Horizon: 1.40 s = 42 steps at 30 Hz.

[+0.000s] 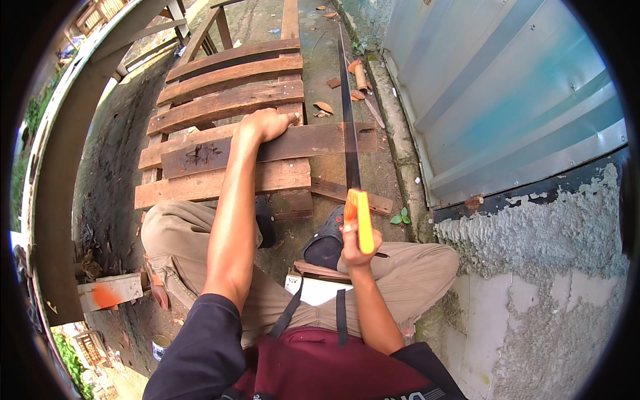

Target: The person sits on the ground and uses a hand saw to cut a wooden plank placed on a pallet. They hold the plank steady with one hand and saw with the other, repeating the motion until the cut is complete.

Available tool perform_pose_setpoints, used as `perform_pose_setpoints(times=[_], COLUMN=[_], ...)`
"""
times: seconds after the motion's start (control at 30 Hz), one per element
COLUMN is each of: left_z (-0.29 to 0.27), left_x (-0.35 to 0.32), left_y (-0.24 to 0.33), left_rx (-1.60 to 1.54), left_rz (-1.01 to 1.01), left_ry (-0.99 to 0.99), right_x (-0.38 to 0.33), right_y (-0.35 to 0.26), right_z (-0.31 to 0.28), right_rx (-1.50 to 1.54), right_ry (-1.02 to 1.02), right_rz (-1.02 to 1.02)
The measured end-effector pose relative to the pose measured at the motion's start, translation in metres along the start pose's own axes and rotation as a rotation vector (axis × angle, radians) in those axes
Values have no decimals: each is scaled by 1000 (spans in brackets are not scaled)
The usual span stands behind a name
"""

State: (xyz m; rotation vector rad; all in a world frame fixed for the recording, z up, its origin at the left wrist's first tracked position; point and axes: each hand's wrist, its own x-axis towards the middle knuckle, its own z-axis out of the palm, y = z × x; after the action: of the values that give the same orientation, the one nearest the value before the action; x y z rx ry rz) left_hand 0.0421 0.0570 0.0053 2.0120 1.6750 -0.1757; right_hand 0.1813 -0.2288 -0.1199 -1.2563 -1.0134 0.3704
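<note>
- Outdoors, a damp concrete floor (267, 20) is seen between a corrugated metal sheet (507, 100) on the right and a railing (67, 133) on the left.
- A dark wooden plank (313, 141) is laid crosswise on a pallet of weathered slats (227, 103), at the middle of the scene.
- The plank is pressed down by the left hand (267, 125), its fingers spread flat over the far edge.
- A hand saw is held upright across the plank's right end: its long dark blade (348, 120) runs far from the orange handle (361, 217).
- The handle is clasped by the right hand (357, 245), fingers wrapped tightly round it.
- How deep the blade sits in the wood cannot be told; the plank is seen in one piece, so the cut is judged unfinished, with the right end left to be severed.
- Near the body, bent knees in tan trousers (413, 267) and a dark shoe (327, 240) are seen.
- Dry leaves (324, 107) and clay shards (360, 75) are scattered on the far floor, right of the pallet.
- A rough plastered wall (533, 267) is seen at the near right.
</note>
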Motion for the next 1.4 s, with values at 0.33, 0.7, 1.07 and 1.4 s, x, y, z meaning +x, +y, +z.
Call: perform_pose_setpoints(times=[0.33, 0.7, 1.07, 1.4], left_z=[2, 4, 57, 36], left_x=[-8, -17, -56, -44], left_y=[3, 6, -11, -9], left_rx=[8, -55, 130, 203], left_rz=[3, 102, 741, 801], left_ry=[45, 372, 732, 520], right_x=[-88, -92, -93, -80], right_y=[4, 6, 1, -51], right_z=[-56, -56, -57, -61], right_rx=[14, -28, -2, -31], right_ry=[-210, -245, -241, -257], right_rz=[46, 40, 56, 18])
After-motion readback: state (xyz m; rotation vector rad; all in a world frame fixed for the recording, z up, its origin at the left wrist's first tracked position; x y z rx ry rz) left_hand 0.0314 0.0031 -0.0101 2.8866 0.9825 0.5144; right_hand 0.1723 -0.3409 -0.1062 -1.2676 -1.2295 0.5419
